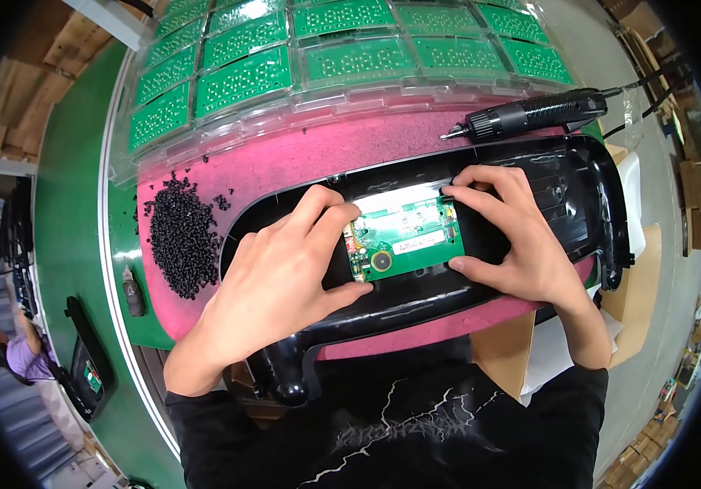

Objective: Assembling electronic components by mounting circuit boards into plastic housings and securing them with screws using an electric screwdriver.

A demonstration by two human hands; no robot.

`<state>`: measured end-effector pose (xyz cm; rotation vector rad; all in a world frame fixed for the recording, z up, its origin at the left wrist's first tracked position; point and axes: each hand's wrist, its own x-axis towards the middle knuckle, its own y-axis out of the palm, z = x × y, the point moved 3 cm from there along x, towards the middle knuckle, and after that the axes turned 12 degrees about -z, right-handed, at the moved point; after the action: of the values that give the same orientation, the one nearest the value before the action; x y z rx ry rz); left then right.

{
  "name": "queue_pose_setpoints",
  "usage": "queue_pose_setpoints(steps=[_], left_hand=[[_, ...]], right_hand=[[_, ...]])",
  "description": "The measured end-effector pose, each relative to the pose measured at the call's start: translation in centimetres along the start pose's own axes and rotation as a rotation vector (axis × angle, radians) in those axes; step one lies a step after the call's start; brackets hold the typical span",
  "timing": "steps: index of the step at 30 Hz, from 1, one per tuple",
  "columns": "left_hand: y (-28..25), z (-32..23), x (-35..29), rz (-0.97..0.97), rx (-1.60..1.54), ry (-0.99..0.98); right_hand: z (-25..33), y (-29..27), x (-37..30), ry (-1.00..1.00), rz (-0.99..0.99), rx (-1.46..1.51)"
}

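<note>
Between my two hands a green circuit board (416, 259) sits level over a glossy black plastic housing (530, 196). It carries a round part near its lower left and a white label. My left hand (285, 253) grips the board's left edge, thumb at the lower corner and fingers at the upper one. On the opposite edge my right hand (513, 236) pinches it in the same way, its index finger beside a small black part at the upper corner. Whether the board rests fully in the housing I cannot tell.
A pile of small black screws (181, 240) lies left on the pink mat (261, 155). Behind the housing lies a black electric screwdriver (530, 114). Clear trays of green circuit boards (244, 77) fill the back. A small bottle (133, 293) stands at left. Another person (28, 350) works far left.
</note>
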<state>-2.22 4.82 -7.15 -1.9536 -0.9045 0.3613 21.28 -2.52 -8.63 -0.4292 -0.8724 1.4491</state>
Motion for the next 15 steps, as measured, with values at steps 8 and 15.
queue_pose_setpoints(steps=[8,15], left_hand=[[-0.4,0.4,0.2,0.015,-0.012,-0.010],[-1.3,0.4,-0.1,0.071,-0.021,0.010]], right_hand=[[0.5,0.0,0.5,0.002,0.010,-0.030],[1.9,-0.5,1.0,0.056,0.054,-0.083]])
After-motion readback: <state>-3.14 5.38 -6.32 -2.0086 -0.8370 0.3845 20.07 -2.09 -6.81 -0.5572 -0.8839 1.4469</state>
